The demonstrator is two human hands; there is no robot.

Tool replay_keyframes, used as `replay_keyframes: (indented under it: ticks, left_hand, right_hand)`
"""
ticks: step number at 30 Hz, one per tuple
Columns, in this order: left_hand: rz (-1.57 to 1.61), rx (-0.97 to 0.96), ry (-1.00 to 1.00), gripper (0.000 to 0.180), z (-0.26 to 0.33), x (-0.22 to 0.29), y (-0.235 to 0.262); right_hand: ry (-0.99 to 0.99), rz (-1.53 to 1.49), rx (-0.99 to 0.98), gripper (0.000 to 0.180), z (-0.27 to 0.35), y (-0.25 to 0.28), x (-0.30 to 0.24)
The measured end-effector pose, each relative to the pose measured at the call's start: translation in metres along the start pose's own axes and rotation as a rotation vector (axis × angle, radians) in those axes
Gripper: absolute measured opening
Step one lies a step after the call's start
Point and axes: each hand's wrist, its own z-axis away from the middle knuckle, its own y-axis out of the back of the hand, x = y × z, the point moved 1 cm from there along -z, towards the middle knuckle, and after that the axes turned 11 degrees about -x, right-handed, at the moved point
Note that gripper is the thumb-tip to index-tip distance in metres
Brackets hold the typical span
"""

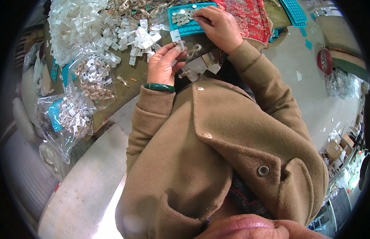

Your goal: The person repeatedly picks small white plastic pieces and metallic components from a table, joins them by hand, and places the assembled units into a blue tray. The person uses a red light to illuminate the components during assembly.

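White plastic piece (175, 36) in left hand (163, 63); right hand (222, 30) at blue tray (191, 30)

Largest: brown coat (165, 151) on the person, on the body side of both hands; its sleeves run up to the wrists. Table (129, 71), dark olive, lies under and to the left of the left hand.

Heap of white plastic parts (71, 32): far left of the left hand and beyond it, thinning out into loose parts just short of its fingers. Red patterned cloth (250, 20): just right of the right hand and beyond its wrist.

Two clear bags left of the left hand. Upper bag (93, 75) roughly level with it, packed with white parts and tan cord; lower bag (75, 115) nearer the body, similar contents plus a blue item (54, 115).

Blue tray: directly beyond the left hand, under the right hand's fingertips.

Right hand: palm down, fingers bent, thumb and fingertips drawn close over the tray. Whether anything is pinched there, cannot tell.

Left hand: thumb and fingers pinching the white plastic piece, which stands up past the fingertips, its upper square part near the tray's lower left corner. One hinged piece or two together, cannot tell. Green bangle (159, 87) on this wrist.

Small bundle of pale cord (195, 49): just right of the left hand's fingers.

Smallest: silvery round discs (186, 18) set in the tray, just left of the right hand's fingertips.
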Motion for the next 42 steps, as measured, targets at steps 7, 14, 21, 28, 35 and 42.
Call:
replay_keyframes:
  ticks: [7,14,21,28,35,42]
  left_hand:
    - [-0.090,-0.045,-0.023,0.017,-0.003,-0.005,0.005]
    - [-0.069,-0.092,-0.020,0.016,-0.008,-0.008,0.006]
    - [0.071,-0.067,-0.018,0.021,-0.009,-0.001,0.006]
    - [0.048,-0.081,-0.045,0.032,-0.010,0.007,0.010]
    - [-0.049,-0.088,-0.073,0.034,-0.006,0.010,0.008]
    - [-0.139,-0.054,-0.119,0.034,-0.004,0.006,0.007]
  right_hand:
    - [-0.037,0.227,-0.084,0.012,-0.007,-0.024,-0.006]
    - [-0.008,0.181,-0.081,0.016,-0.007,-0.024,-0.005]
    - [0.100,0.130,-0.097,0.017,-0.007,-0.032,-0.003]
    - [0.071,0.173,-0.156,0.015,-0.008,-0.025,-0.006]
    - [0.105,-0.171,-0.197,0.017,0.006,-0.013,-0.027]
    - [0.221,-0.041,-0.129,0.013,0.012,-0.024,-0.038]
